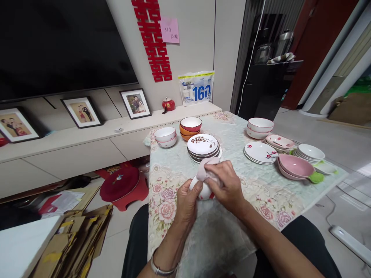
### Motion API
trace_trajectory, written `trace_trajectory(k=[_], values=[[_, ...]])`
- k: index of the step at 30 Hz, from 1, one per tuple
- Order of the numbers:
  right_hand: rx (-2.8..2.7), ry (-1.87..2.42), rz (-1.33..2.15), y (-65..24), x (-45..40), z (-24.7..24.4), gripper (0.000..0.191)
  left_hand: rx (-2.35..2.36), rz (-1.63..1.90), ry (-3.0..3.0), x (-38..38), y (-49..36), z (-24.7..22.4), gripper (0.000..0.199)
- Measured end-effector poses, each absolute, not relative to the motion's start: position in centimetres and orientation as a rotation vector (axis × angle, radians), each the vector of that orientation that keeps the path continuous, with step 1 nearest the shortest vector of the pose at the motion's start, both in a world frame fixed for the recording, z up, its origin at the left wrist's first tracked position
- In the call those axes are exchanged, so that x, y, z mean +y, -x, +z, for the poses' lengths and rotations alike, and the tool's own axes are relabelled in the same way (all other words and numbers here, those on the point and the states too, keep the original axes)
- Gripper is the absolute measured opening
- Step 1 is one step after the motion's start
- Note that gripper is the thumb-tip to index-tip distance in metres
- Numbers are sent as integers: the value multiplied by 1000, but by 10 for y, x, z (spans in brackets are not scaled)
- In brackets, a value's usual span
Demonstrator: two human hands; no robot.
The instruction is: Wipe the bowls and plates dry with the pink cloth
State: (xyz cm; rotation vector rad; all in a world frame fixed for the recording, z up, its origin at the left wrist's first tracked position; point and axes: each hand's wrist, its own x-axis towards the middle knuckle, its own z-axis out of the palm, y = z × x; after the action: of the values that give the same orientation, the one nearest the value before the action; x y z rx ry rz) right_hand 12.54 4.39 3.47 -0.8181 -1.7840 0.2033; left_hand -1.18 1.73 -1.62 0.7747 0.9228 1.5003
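My left hand (188, 200) grips a white bowl (204, 192) with red marks, its thumb on the near side. In my right hand (229, 186) a pale pink cloth (206, 167) is pinched, pressed over the bowl's rim and side. Both hands hide much of the bowl. Just beyond them stands a stack of plates (203, 144) with brown flower patterns and dark rims. To the right of that stack lie white plates (260, 152) with red blossoms.
Toward the back are white bowls (165, 134), red and orange bowls (190, 124), and pink-rimmed bowls (261, 124). Pink leaf-handled dishes (295, 166) and small white dishes (311, 151) sit near the right edge of the floral tablecloth (168, 208). A red stool (121, 187) stands left.
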Motion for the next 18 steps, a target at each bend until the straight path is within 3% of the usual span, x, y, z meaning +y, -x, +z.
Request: trace_trajectory(k=[4,10,18], values=[[-1970,840,-51,-123,41,35,35,891,1537,-716,17,10,-8,31],[-1678,1163,235,-146,79,13,28,873,1489,-718,17,9,-2,32],[-1865,909,-61,-126,42,30,25,799,1477,-827,16,10,-11,23]])
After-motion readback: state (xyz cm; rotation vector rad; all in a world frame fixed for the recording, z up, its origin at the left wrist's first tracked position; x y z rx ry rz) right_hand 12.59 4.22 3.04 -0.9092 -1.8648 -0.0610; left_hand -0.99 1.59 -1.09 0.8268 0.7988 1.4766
